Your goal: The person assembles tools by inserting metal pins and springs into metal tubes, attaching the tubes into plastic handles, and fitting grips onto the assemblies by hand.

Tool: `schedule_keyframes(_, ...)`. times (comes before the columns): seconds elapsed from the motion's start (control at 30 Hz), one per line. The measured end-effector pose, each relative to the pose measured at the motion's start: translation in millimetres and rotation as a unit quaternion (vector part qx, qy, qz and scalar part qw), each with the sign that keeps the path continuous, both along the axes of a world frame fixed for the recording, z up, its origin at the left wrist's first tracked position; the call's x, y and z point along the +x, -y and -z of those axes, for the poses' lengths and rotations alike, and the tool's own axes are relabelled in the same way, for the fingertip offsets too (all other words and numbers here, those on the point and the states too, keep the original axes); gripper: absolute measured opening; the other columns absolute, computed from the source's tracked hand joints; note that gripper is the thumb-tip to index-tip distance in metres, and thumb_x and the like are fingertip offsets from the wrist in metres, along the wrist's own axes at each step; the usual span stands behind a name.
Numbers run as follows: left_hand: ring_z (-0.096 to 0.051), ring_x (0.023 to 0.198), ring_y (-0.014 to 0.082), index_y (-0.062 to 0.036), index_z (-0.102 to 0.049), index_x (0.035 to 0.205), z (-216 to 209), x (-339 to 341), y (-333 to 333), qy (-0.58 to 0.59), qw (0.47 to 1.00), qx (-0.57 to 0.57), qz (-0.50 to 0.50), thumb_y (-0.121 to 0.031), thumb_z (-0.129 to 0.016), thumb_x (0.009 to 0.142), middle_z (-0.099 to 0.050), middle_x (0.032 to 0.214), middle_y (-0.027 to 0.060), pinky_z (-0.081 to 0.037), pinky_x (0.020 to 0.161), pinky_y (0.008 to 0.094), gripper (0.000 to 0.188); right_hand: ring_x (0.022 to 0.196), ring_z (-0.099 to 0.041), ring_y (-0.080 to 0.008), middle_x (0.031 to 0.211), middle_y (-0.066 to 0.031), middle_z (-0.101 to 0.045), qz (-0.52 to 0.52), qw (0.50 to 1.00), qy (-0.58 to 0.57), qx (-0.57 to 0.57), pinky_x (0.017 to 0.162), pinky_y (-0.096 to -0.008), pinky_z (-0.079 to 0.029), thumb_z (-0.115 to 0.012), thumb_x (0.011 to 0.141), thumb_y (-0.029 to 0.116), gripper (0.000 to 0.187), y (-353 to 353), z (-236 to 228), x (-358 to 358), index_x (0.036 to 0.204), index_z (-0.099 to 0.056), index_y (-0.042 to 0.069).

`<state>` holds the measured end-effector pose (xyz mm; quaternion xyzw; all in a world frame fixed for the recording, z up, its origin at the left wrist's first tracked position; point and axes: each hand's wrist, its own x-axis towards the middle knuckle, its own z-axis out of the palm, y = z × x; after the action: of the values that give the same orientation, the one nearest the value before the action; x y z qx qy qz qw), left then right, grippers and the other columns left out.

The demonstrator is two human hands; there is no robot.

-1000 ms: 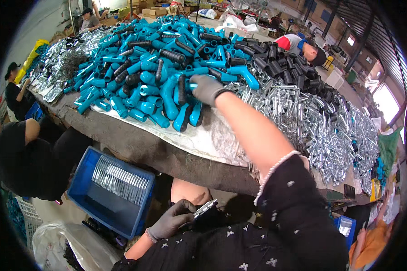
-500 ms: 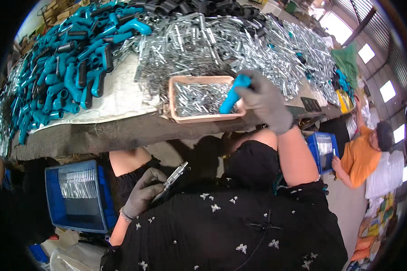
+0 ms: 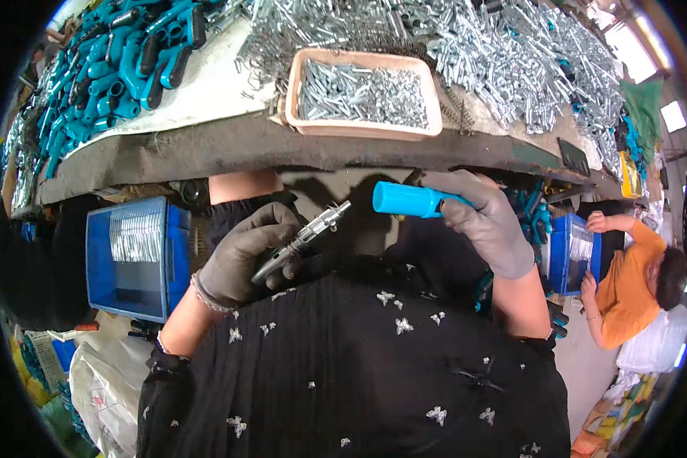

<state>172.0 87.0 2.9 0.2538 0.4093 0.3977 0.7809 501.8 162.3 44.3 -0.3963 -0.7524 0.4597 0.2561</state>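
Observation:
Gloved in grey, my left hand is closed round a slim metal shaft assembly, its bright stepped end slanting up to the right. Opposite it, my right hand grips a turquoise plastic tool handle, a hollow sleeve whose round open end points left at the metal tip. A short gap parts the two pieces, which hang above my lap. The rear of the handle is hidden by my fingers. On the bench edge just beyond sits a pinkish tray of small metal pins and parts.
Turquoise-and-black handles lie heaped at the bench's left. Loose metal parts pile up at the right. A blue crate with a row of metal pieces stands left of me. On the right, a person in orange works at another blue crate.
My right hand has drawn the turquoise handle from over the tray down toward my lap and turned it level. My left hand has risen slightly with the metal shaft. The view has tilted downward.

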Motion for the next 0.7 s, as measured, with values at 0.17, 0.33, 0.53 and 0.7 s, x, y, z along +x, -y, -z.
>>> schedule_keyframes(0.17, -0.058, 0.053, 0.0115, -0.0073, -0.054, 0.096, 8.7, 10.5, -12.9, -0.022, 0.997, -0.023, 0.068, -0.018, -0.053, 0.098, -0.063, 0.07, 0.007, -0.041, 0.043, 0.0215, 0.011, 0.094, -0.062, -0.0153, 0.103, -0.0083, -0.068, 0.099, 0.983, -0.069, -0.135, 0.086, -0.0292, -0.048, -0.065, 0.089, 0.004, 0.025, 1.6, 32.3, 17.0, 0.114, -0.068, -0.002)
schedule_keyframes(0.33, -0.058, 0.054, 0.0104, -0.0076, -0.054, 0.099, 6.6, 25.0, -22.8, -0.048, 0.989, -0.006, 0.142, -0.024, -0.054, 0.1, -0.064, 0.074, 0.0068, -0.042, 0.044, 0.021, 0.017, 0.096, -0.063, -0.016, 0.104, -0.0085, -0.067, -0.03, 0.992, -0.047, -0.113, 0.086, -0.0291, -0.049, -0.07, 0.089, 0.008, 0.024, -4.8, 39.9, 3.7, 0.112, -0.069, 0.001)
schedule_keyframes(0.53, -0.06, 0.055, 0.0094, -0.0065, -0.054, 0.118, 2.2, 33.9, -30.3, -0.124, 0.975, -0.052, 0.177, -0.032, -0.056, 0.101, -0.066, 0.08, 0.0067, -0.044, 0.044, 0.0211, 0.031, 0.098, -0.064, -0.028, 0.103, -0.0125, -0.066, -0.116, 0.988, -0.096, 0.029, 0.087, -0.0375, -0.05, -0.074, 0.085, 0.011, 0.023, -2.8, 56.5, -22.3, 0.107, -0.069, 0.004)
schedule_keyframes(0.7, -0.056, 0.058, 0.0071, -0.0009, -0.054, 0.119, 48.1, 23.1, -25.7, -0.316, 0.901, 0.258, 0.149, -0.026, -0.057, 0.101, -0.063, 0.083, 0.0058, -0.044, 0.049, 0.023, 0.031, 0.094, -0.063, -0.0284, 0.1, -0.0116, -0.065, -0.109, 0.984, -0.139, 0.029, 0.084, -0.0383, -0.05, -0.074, 0.086, 0.008, 0.018, 9.7, 79.0, -46.3, 0.101, -0.067, 0.005)
